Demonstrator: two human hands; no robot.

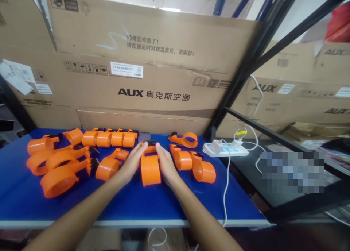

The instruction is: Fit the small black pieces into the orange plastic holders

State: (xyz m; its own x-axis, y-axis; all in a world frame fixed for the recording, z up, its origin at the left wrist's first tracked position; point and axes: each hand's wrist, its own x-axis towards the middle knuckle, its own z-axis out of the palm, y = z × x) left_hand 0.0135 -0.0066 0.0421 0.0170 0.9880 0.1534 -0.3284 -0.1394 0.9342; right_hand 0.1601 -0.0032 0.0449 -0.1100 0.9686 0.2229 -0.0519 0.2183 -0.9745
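Note:
An orange tape dispenser [151,170] with a dark cutter end stands on the blue tabletop, its round ring towards me. My left hand [135,158] grips it from the left side, and my right hand [166,161] from the right, fingertips near the dark end. Just left of my left hand lies another orange dispenser [108,168]. To the right of my right hand are two more, a nearer dispenser [204,170] and a dispenser [183,160] beside it. Behind them an orange dispenser [189,139] rests on its side.
Several orange dispensers [58,181] lie loosely at the left, and a row of dispensers [104,138] stands at the back. A phone-like dark object [144,136] is behind my hands. A white power strip [225,149] with cables sits at right, beside a black rack post [232,87]. Cardboard boxes [153,76] wall the back.

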